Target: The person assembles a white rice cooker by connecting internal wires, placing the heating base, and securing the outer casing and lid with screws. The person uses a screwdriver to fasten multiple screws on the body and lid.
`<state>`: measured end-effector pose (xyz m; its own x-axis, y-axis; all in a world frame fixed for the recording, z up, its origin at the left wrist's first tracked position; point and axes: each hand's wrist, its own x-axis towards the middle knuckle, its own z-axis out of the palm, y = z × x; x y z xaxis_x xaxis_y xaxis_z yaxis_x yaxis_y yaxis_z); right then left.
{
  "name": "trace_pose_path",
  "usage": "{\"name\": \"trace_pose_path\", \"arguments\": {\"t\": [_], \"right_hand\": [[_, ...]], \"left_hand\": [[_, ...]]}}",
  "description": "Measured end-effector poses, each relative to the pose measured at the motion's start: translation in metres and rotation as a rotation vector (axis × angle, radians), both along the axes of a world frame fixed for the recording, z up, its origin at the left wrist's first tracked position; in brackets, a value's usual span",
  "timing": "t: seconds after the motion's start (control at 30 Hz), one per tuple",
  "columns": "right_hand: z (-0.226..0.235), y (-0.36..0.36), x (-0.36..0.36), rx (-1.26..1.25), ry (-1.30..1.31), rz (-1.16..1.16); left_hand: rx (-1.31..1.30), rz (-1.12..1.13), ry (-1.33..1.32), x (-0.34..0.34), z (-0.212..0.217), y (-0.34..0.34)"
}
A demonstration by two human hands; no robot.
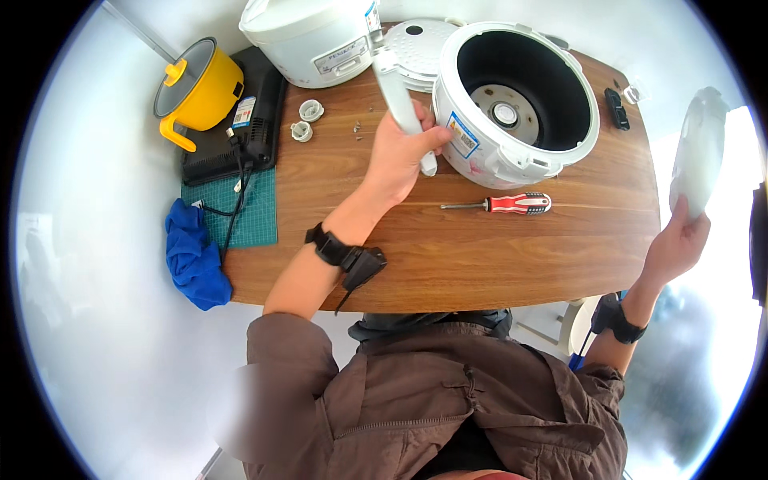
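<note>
1. On the wooden table [360,272], we have the open white cooker [490,166], its heating plate [524,122] bare. Its edged label shows a warning triangle; the print is too small for us to read.
2. Behind, to the left, the closed white cooker [308,36] carries a printed front panel, also illegible to us.
3. Our right hand [680,240] grips a pale rounded panel [698,160] beyond the table's right edge.
4. Our left hand [404,152] is closed around a long white strip [398,94] beside the open cooker. Both pieces are off it; neither is fitted.
5. The screwdriver [520,203] lies unused in front.
6. Tiny metal bits [358,128], probably screws, lie loose.
</note>
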<state>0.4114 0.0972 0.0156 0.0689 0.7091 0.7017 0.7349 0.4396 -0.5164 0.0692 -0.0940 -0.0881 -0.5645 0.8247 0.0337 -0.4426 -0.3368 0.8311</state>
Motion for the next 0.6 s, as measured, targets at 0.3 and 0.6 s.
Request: {"name": "trace_pose_path", "arguments": {"t": [0.3, 0.6], "right_hand": [[0.017, -0.049, -0.032, 0.252, 0.366, 0.5], [0.04, -0.052, -0.078, 0.219, 0.69, 1.067]], "left_hand": [[0.01, 0.055, 0.078, 0.011, -0.006, 0.056], [0.003, 0.105, 0.094, 0.029, 0.004, 0.116]]}}
